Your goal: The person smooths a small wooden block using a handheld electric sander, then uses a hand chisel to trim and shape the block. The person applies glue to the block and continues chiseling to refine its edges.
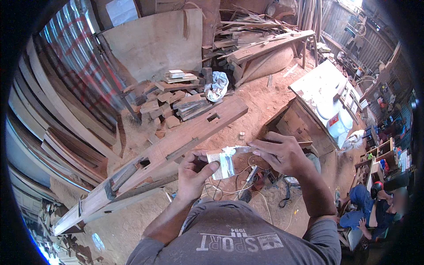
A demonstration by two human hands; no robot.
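My left hand [193,173] is closed on the left edge of a small flat pale board [214,160], held up in front of my chest. White paste [227,164] is smeared down the board, and a thicker lump of it sits along the top edge. In my right hand [282,154], fingers are closed around a putty knife [243,149]. Its flat blade reaches left and touches the white paste at the board's upper right corner. Part of the handle shows past the right side of that hand.
A long mortised timber beam [176,143] runs diagonally on my left. Offcuts [165,104] are heaped behind it. At right, a white-topped bench [316,86] holds a white bucket [339,123]. Cords [265,203] trail over the dusty floor below. Another person [366,207] sits far right.
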